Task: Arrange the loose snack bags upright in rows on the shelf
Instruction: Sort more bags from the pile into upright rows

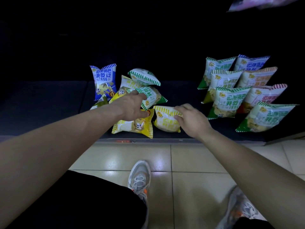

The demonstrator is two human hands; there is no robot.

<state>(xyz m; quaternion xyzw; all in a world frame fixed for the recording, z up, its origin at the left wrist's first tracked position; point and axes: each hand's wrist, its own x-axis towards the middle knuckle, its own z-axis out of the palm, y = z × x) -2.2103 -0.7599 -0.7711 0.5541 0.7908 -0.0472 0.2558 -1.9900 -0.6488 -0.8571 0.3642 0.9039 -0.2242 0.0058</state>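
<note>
Shelf [49, 103] dark, low, front edge running just above the tiled floor [189, 159]. Loose pile of snack bags [142, 90] heaped near the middle of the shelf, tumbled at all angles. Blue bag [104, 80] upright at the pile's left back, alone on its feet. Green-striped bag [144, 76] tipped over on top, another green bag [152, 97] lying sideways below it.

Left hand [132, 107] down on the pile, palm low, fingers spread and half curled over the sideways green bag, thumb pressed against a flat yellow bag [133, 126] by the front edge. Grip on either bag: cannot tell, contact only.

Right hand [192, 120] just to the right, pinched on the top corner of a second yellow bag [165, 120], thumb in front, fingers wrapped behind the seal. That bag close to the front edge, touching the flat yellow one, tilted.

Rows of upright bags [239, 90] over at the shelf's right end, well apart from the pile: green ones on the left file, blue and red behind and beside, a green one [265, 118] nearest the front right corner.

Grey trainers [140, 179] planted on the tiles below.
</note>
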